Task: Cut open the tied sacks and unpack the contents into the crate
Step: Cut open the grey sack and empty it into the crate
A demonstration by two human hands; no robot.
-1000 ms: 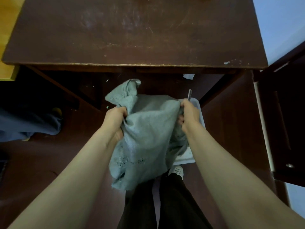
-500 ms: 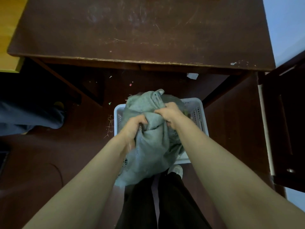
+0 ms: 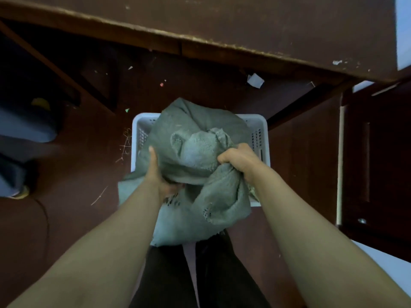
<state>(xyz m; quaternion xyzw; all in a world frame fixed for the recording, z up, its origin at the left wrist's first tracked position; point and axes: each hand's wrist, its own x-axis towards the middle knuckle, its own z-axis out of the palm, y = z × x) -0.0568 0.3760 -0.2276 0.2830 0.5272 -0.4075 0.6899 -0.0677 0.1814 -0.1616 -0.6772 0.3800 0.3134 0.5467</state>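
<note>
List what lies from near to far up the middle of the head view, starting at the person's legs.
Dark trousers → grey sack → far rim of the white crate → scrap of paper → edge of the brown table.

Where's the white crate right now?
Head view, centre: the white crate sits on the floor under the grey sack, just short of the wooden table.

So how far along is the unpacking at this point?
Done: the sack is over the white crate; no tie shows. In hand: right hand grips its bunched cloth, left hand holds its side. Left: no contents show, and the sack hides the crate's inside, so emptying looks unfinished.
</note>
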